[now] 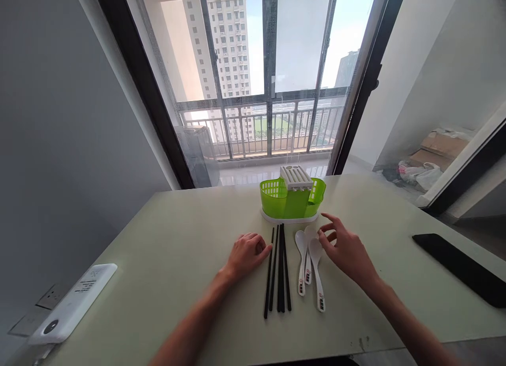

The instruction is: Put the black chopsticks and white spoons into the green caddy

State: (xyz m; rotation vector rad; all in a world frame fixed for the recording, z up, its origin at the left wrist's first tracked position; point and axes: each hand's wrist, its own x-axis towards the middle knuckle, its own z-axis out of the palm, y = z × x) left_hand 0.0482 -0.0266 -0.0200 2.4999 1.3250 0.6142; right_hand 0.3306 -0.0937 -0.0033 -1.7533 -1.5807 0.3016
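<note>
Several black chopsticks (280, 274) lie side by side on the pale table. My left hand (248, 254) rests just left of them, its fingers loosely curled, its thumb apart from them and close to the leftmost chopstick; no object shows in its grasp. To the right of the chopsticks, three white spoons (316, 250) with printed handles lie close together, their bowls pointing away from me. Beside the spoon bowls hovers my right hand (343, 247), fingers apart and holding nothing. Behind everything stands a green utensil holder (286, 205) with a white slotted block on top and a white base.
A long black flat object (460, 266) lies at the table's right side. On the left, a white power strip or similar device (79, 303) sits near a wall socket (49, 297). Glass doors (269, 66) stand beyond the table's far edge, and cardboard boxes (443, 147) are off to the right.
</note>
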